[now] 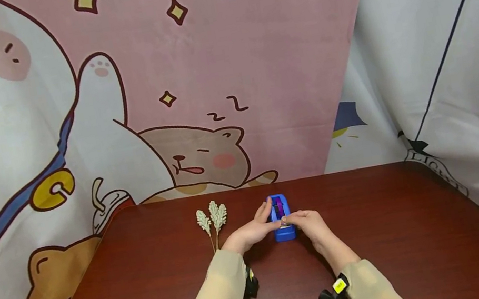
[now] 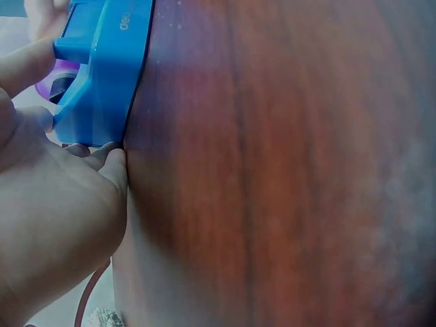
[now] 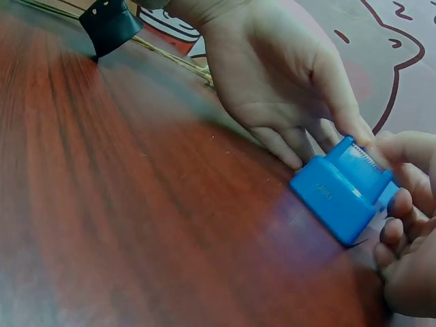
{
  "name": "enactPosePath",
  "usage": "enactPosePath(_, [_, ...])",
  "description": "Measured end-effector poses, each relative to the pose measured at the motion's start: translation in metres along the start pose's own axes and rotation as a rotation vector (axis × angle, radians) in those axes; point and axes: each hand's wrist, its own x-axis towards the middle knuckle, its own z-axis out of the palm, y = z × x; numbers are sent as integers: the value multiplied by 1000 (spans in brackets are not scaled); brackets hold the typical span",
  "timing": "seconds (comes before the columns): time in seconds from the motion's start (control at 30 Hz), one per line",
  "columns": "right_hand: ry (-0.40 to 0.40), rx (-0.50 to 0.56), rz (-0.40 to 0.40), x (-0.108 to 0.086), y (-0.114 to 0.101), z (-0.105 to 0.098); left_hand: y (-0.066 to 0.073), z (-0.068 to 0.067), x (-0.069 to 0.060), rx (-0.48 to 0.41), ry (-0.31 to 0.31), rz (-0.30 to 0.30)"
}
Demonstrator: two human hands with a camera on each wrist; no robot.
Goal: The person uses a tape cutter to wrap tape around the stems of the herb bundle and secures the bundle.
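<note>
A blue tape dispenser (image 1: pixel 285 232) with a purple core stands on the table beyond the forearms. My left hand (image 1: pixel 252 232) holds it from the left, its thumb reaching across the top and its other fingers along the side, as the left wrist view (image 2: pixel 61 197) also shows. From the right, my right hand (image 1: pixel 313 226) pinches at the tape by the toothed cutter (image 3: pixel 368 158), thumb and index finger together. The clear tape itself is hard to make out between the fingertips. In the right wrist view, both hands meet over the dispenser's cutter end.
Two pale leaf-like sprigs (image 1: pixel 218 216) on thin stems lie left of the left hand, partly behind its sleeve. The dark red-brown table (image 1: pixel 427 234) ends at a cartoon-printed cloth (image 1: pixel 276 57) at the back. Each wrist bears a black camera.
</note>
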Motion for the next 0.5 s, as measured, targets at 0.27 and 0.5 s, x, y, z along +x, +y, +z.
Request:
enactPosePath(0.27, [-3, -6, -20, -3, 0, 1, 2, -1, 0, 20, 2, 5])
enactPosePath(0.5, [30, -11, -27, -6, 1, 3, 0, 0, 1, 26, 9, 6])
